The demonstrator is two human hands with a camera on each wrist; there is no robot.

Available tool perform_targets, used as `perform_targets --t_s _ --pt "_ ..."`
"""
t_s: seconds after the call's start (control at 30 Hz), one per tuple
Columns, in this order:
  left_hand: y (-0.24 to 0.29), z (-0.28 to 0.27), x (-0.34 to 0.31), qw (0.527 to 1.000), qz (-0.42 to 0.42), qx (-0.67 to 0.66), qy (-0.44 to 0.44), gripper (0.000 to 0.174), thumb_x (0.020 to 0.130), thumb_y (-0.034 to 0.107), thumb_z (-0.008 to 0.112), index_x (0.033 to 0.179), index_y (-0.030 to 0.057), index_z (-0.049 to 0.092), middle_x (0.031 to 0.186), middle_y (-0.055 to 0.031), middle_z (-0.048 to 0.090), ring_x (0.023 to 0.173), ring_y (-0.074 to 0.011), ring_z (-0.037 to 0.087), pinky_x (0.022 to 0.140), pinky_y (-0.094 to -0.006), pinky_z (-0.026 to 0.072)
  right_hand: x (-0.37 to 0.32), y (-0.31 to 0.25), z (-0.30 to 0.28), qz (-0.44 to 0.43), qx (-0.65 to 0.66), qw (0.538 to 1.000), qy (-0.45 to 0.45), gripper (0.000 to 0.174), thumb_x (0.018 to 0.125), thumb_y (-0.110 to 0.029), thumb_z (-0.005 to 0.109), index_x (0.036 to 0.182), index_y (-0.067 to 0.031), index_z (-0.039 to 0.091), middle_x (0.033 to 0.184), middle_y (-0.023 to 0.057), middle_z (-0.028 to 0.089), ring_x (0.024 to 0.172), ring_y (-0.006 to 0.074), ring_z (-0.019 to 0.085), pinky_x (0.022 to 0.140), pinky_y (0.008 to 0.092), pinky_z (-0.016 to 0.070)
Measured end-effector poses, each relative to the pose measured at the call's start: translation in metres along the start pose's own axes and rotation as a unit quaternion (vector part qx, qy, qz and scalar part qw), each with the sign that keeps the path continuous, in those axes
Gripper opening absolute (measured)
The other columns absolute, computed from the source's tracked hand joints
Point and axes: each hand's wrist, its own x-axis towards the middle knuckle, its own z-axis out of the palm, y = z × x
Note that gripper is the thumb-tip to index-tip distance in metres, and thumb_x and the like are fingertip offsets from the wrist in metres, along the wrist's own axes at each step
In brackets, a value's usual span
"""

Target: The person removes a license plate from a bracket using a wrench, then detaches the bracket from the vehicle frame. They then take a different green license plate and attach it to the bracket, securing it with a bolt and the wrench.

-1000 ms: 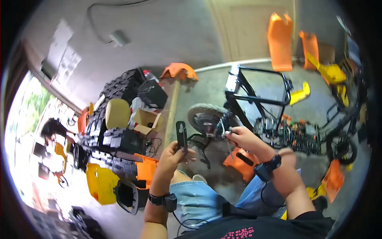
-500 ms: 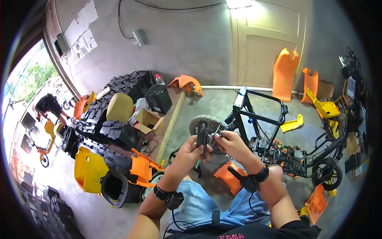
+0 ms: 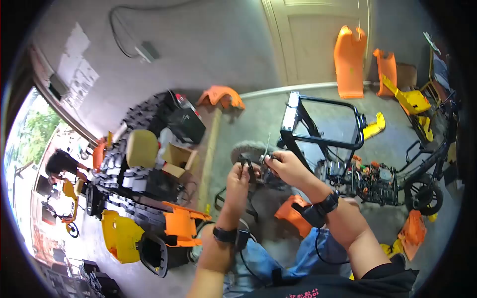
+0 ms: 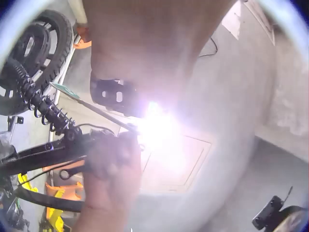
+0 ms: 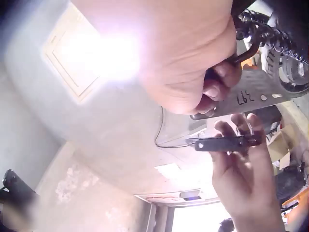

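Note:
In front of the lap, my left hand (image 3: pixel 237 183) pinches a slim black slotted bracket (image 5: pixel 224 143) between thumb and fingers. Just right of it, my right hand (image 3: pixel 288 168) holds a thin grey metal plate (image 5: pixel 248 92) with handwritten digits and holes. Seen edge-on from the left wrist, the plate (image 4: pixel 99 111) looks like a narrow strip with a greenish tip. A dark piece with a ring end (image 4: pixel 65 174) shows beside the right fingers. Beyond both hands, a wheel (image 3: pixel 244 149) belonging to the black vehicle frame (image 3: pixel 325 136) is partly hidden.
Orange body panels (image 3: pixel 350 64) lean by the door. Black tyres or treaded blocks, a tan seat (image 3: pixel 140 149) and an open cardboard box (image 3: pixel 179 160) stand left. Yellow (image 3: pixel 119 238) and orange (image 3: pixel 185 226) panels lie nearer. Another person (image 3: pixel 62 166) bends over a yellow scooter outside.
Left hand came rightward toward the right hand, and the bracket turned from broadside to nearly end-on. The right hand moved slightly left. The head view dipped, then rose.

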Motion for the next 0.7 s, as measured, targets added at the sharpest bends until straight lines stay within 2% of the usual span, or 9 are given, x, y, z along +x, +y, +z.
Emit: perform_targets --t_s 0.03,0.1,0.17,0.27,0.37,0.43,0.5,0.53,0.7 --pt "-0.007 0.000 0.002 0.999 0.000 0.036 0.011 0.034 0.104 0.032 0.050 0.115 0.0000 0.057 0.105 -0.0083 0.065 0.095 -0.0201 0.065 0.088 -0.0353 0.0523 0.000 0.005 0.000 0.022 -0.010 1.000 0.004 0.037 0.098 -0.027 0.059 0.074 0.0019 0.060 0.059 0.0002 0.053 0.056 0.0088 0.046 0.051 0.0305 0.0376" --pt "0.008 0.011 0.013 0.996 0.044 -0.040 -0.063 0.040 0.101 0.032 0.055 0.124 -0.0003 0.057 0.132 -0.0149 0.057 0.117 -0.0210 0.058 0.099 -0.0344 0.0462 0.005 0.008 -0.004 0.052 0.038 0.998 -0.015 0.036 0.098 -0.026 0.058 0.075 0.0017 0.060 0.060 -0.0004 0.053 0.056 0.0081 0.044 0.051 0.0300 0.0370" --pt "0.004 0.018 0.029 0.990 0.048 -0.104 -0.081 0.036 0.099 0.032 0.058 0.118 0.0008 0.059 0.142 -0.0191 0.049 0.122 -0.0221 0.056 0.103 -0.0347 0.0445 0.010 0.008 -0.007 0.049 0.039 0.998 -0.014 0.036 0.099 -0.026 0.058 0.075 0.0009 0.061 0.060 -0.0014 0.052 0.057 0.0068 0.044 0.051 0.0288 0.0362" --pt "-0.011 0.022 0.045 0.974 -0.028 -0.199 -0.100 0.030 0.098 0.030 0.060 0.110 0.0020 0.060 0.145 -0.0215 0.047 0.121 -0.0230 0.056 0.103 -0.0347 0.0454 0.017 0.007 -0.010 0.051 0.047 0.998 -0.010 0.034 0.099 -0.026 0.058 0.078 0.0001 0.062 0.061 -0.0018 0.053 0.057 0.0063 0.044 0.051 0.0281 0.0358" --pt "-0.018 0.028 0.058 0.963 -0.050 -0.239 -0.110 0.025 0.098 0.028 0.060 0.104 0.0039 0.060 0.146 -0.0233 0.045 0.121 -0.0236 0.056 0.101 -0.0346 0.0470 0.020 0.008 -0.014 0.084 0.069 0.994 -0.004 0.026 0.101 -0.023 0.058 0.085 -0.0025 0.062 0.067 -0.0057 0.051 0.059 0.0028 0.042 0.052 0.0230 0.0343" --pt "-0.022 0.031 0.062 0.961 -0.051 -0.250 -0.106 0.021 0.099 0.025 0.058 0.105 0.0042 0.059 0.145 -0.0256 0.045 0.119 -0.0235 0.058 0.099 -0.0344 0.0484 0.023 0.014 -0.012 0.112 0.094 0.989 0.003 0.025 0.101 -0.022 0.058 0.086 -0.0028 0.062 0.067 -0.0065 0.051 0.060 0.0025 0.042 0.052 0.0229 0.0343" --pt "-0.022 0.028 0.063 0.954 -0.081 -0.273 -0.096 0.019 0.100 0.022 0.056 0.106 0.0041 0.057 0.145 -0.0271 0.044 0.116 -0.0241 0.060 0.101 -0.0354 0.0473 0.027 0.016 -0.010 0.103 0.050 0.993 -0.021 0.030 0.098 -0.026 0.060 0.083 -0.0005 0.064 0.065 -0.0005 0.057 0.058 0.0078 0.047 0.053 0.0291 0.0393" --pt "-0.019 0.026 0.063 0.953 -0.095 -0.276 -0.076 0.023 0.104 0.024 0.048 0.109 0.0023 0.055 0.143 -0.0210 0.050 0.113 -0.0189 0.060 0.097 -0.0331 0.0488 0.030 0.011 -0.010 0.131 0.060 0.989 -0.027 0.032 0.097 -0.027 0.060 0.082 0.0004 0.064 0.064 0.0017 0.057 0.057 0.0098 0.049 0.053 0.0302 0.0403" --pt "-0.023 0.019 0.069 0.961 -0.141 -0.238 -0.028 0.024 0.105 0.025 0.047 0.110 0.0022 0.054 0.139 -0.0202 0.053 0.104 -0.0179 0.063 0.089 -0.0313 0.0532 0.041 0.013 -0.004 0.163 0.019 0.986 -0.030 0.032 0.094 -0.025 0.060 0.079 0.0020 0.063 0.061 0.0063 0.058 0.055 0.0128 0.053 0.053 0.0323 0.0419"
